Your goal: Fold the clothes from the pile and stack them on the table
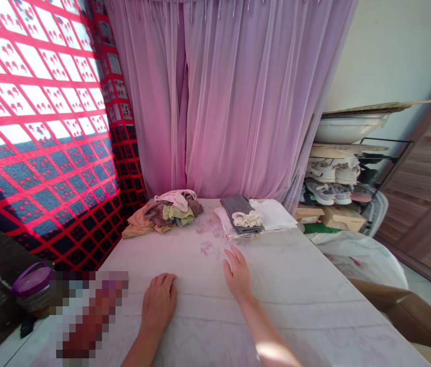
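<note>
My left hand (159, 298) lies palm down on the pale, flower-patterned cloth (200, 318) covering the table. Its fingers are slightly bent and hold nothing. My right hand (237, 271) is open over the same cloth, thumb and fingers apart. Just beyond it is a stack of folded clothes, with a dark grey folded garment (234, 205) on top and a small cream frilled piece (246, 219) lying on that. A white folded cloth (272, 214) sits to the stack's right. At the far left of the table is a loose heap of crumpled clothes (158, 214) in brown, tan, pink and green.
Purple curtains (231, 102) hang behind the table, and a red-checked curtain (47, 102) covers the left side. On the right stand a rack with shoes (330, 192), shoeboxes (341, 217) and a cardboard box (410, 311). A purple-lidded bucket (34, 280) is on the left.
</note>
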Demonstrator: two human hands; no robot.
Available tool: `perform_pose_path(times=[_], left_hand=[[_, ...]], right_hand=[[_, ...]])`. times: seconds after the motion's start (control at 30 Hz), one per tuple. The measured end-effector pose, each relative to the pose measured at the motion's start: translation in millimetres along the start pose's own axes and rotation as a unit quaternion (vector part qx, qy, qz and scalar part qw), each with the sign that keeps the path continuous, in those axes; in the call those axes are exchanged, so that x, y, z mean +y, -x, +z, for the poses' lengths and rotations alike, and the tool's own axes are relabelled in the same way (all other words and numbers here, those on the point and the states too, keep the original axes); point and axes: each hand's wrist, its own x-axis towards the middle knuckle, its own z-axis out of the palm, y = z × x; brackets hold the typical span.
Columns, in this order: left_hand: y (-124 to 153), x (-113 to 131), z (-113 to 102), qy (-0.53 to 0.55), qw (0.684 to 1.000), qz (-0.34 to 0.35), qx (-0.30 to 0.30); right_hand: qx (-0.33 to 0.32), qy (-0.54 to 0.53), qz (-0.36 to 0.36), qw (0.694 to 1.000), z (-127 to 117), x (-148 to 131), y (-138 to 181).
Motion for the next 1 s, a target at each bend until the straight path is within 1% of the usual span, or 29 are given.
perform_pose_path(times=[0.1, 0.27, 0.37, 0.47, 0.57, 0.7, 0.8, 0.9, 1.0], left_hand=[[-0.4, -0.4, 0.5, -0.001, 1.000, -0.001, 0.005], [0.5, 1.0, 1.4, -0.010, 1.000, -0.009, 0.004], [1.7, 2.9, 1.7, -0.016, 1.000, -0.013, 0.006], [2.5, 3.6, 2.8, -0.011, 1.000, -0.013, 0.014], [3.6, 3.5, 3.8, -0.005, 1.000, -0.019, 0.009], [4.8, 5.0, 2.3, 0.005, 1.000, -0.026, -0.002], [0.8, 5.8, -2.9, 0.003, 1.000, -0.025, -0.019], [-14.4, 2.8, -10.7, -0.006, 0.998, -0.017, -0.065], [-45.2, -3.0, -19.4, -0.011, 0.992, -0.020, -0.120]], right_hand=[[-0.004, -0.070, 0.074, 0.995, 4.6, 4.4, 16.0], [0.011, -0.151, 0.204, 0.967, -3.2, 9.8, 9.9], [0.003, -0.204, 0.254, 0.946, -7.4, 11.3, 9.7], [0.009, -0.260, 0.276, 0.925, -11.2, 12.1, 10.4], [0.026, -0.286, 0.299, 0.910, -15.2, 13.1, 8.1], [0.033, -0.293, 0.312, 0.903, -18.9, 14.5, 4.3], [0.038, -0.297, 0.318, 0.900, -20.4, 15.8, 2.9], [0.050, -0.297, 0.327, 0.896, -21.4, 16.9, 1.9], [0.054, -0.296, 0.334, 0.893, -21.4, 17.0, 0.8]])
